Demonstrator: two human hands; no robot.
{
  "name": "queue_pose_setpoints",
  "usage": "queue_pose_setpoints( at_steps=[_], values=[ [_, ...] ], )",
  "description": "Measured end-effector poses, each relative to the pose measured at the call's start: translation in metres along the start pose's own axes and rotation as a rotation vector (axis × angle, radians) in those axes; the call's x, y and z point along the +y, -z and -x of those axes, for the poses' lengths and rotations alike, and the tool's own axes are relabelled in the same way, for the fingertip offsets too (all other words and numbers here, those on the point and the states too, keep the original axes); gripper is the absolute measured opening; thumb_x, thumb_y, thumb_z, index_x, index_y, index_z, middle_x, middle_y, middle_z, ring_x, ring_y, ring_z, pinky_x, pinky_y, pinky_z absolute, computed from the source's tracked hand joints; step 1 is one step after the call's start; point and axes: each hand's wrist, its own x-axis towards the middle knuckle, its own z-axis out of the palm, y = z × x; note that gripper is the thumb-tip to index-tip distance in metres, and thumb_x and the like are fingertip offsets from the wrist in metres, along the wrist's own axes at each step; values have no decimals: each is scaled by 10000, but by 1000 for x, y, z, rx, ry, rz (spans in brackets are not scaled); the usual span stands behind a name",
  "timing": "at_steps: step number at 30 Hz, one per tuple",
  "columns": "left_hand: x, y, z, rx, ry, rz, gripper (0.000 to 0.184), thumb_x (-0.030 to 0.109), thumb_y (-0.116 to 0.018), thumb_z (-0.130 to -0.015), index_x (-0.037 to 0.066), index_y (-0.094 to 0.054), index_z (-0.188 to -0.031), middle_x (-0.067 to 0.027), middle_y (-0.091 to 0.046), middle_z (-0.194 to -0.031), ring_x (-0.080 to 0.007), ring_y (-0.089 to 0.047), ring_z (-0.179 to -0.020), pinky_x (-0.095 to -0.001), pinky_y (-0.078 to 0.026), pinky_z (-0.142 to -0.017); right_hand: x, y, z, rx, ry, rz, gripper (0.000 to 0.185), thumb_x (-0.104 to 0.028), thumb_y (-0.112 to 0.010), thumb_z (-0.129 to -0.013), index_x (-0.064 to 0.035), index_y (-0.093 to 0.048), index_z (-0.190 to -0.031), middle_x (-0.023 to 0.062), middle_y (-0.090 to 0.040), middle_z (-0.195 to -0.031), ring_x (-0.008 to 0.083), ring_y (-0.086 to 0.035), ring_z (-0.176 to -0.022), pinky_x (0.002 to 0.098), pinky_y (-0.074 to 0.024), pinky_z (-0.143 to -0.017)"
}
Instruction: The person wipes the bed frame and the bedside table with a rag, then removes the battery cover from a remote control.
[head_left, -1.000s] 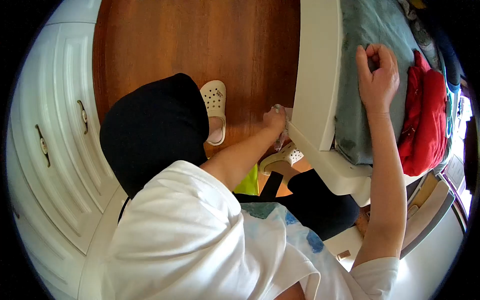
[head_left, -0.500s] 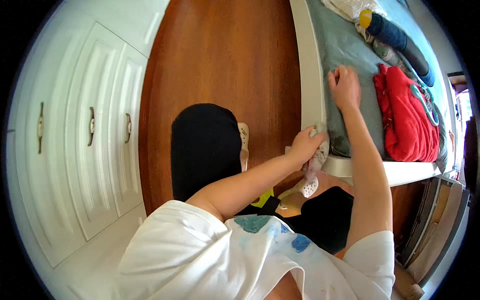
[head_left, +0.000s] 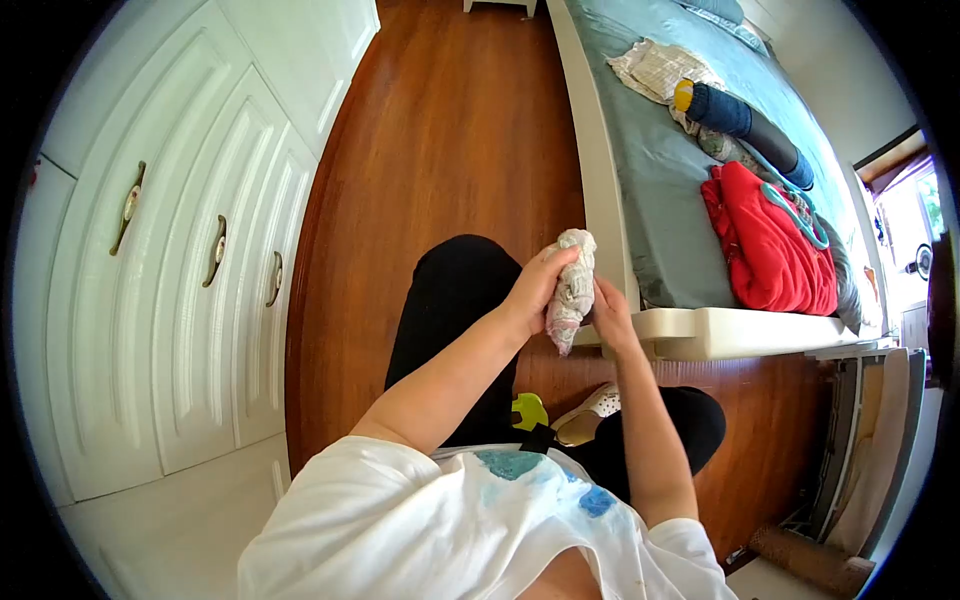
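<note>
Forearms (head_left: pixel 440 382), 2, extended forward: left hand (head_left: pixel 530 292) gripping 1 crumpled cloth (head_left: pixel 573 285); right hand (head_left: pixel 613 318) at its side (grip unclear), beside the near-left corner of the bed (head_left: pixel 740 335).

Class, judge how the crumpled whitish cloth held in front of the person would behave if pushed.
The whitish cloth is probably floppy, since its surface is full of creases. It likely wouldn't roll freely, because its outline is lumpy. It might loosen without the left hand, as no tie is visible.
</note>
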Motion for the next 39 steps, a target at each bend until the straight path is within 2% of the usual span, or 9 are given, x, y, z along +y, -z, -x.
queue_pose_setpoints(
  at_steps=[2, 4, 7, 14, 20, 22, 28, 32, 39],
  values=[
    [-5, 5, -3, -187, 50, 37, 284, 272, -537, -922, 52, -550, -1100, -62, -626, -950, -158, -622, -797, -303, -527, -703, -16, -9, 22, 39, -332, -770, 442, -303, -397, -1011, -9, -422, -1340, 109, -547, -1237, 224, -554, -1108, 380, -475, -909],
    [-10, 0, -1, -227, 93, 37, 277, 267, -523, -929, 50, -551, -1098, -62, -625, -950, -151, -621, -807, -304, -525, -723, -48, -4, 39, 15, -348, -959, 485, -355, -363, -1013, -41, -358, -1382, 123, -500, -1305, 267, -537, -1150, 457, -469, -932],
    [-22, -6, -1, -295, 68, -91, 297, 268, -515, -938, 35, -543, -1120, -63, -624, -962, -151, -620, -840, -299, -520, -746, -50, 7, 55, 10, -261, -839, 471, -337, -509, -966, -52, -426, -1332, 67, -554, -1212, 180, -584, -1036, 355, -524, -815],
    [-37, -19, 12, -171, 2, -396, 342, 301, -526, -942, 18, -541, -1135, -62, -622, -963, -138, -607, -836, -279, -506, -740, -58, -7, 92, 275, -276, -839, 578, -266, -598, -924, -38, -347, -1392, 91, -498, -1263, 186, -526, -1112, 360, -498, -873],
    [-47, -42, 43, -596, -79, -669, 602, 498, -403, -967, 40, -445, -1356, -80, -447, -1364, -183, -408, -1247, -316, -320, -1031, -56, 1, 111, 535, -152, -862, 594, -155, -711, -812, -29, -421, -1314, 78, -531, -1206, 176, -535, -1072, 304, -438, -907],
    [-43, -46, 42, -597, 51, -397, 573, 482, -384, -977, 60, -459, -1357, -75, -431, -1390, -180, -412, -1239, -329, -341, -1011, -65, 23, 120, 611, -37, -536, 503, -123, -715, -784, -18, -511, -1232, 61, -590, -1099, 164, -569, -987, 298, -454, -865],
    [-43, -39, 19, -208, -38, -564, 334, 333, -517, -954, 82, -623, -1148, -18, -619, -1130, -101, -526, -1022, -270, -428, -829, -75, 135, 116, 1311, 196, 229, 449, -184, -767, -747, -3, -580, -1112, 75, -630, -1038, 163, -601, -917, 300, -476, -821],
    [-46, -45, 17, -229, 106, -650, 295, 321, -529, -946, 89, -647, -1085, -8, -656, -1051, -94, -563, -924, -249, -431, -761, -29, 128, 88, 1119, 94, 971, 447, -215, -745, -692, 10, -613, -1055, 171, -580, -1108, 333, -541, -1015, 412, -425, -910],
    [-62, -46, 4, -244, 103, -769, 254, 289, -542, -942, 86, -671, -1021, 14, -672, -970, -65, -565, -835, -208, -411, -684, -43, 99, 108, 988, 118, 703, 517, -134, -723, -585, -50, -633, -1087, 134, -550, -1150, 355, -466, -1098, 432, -396, -952]
  ],
)
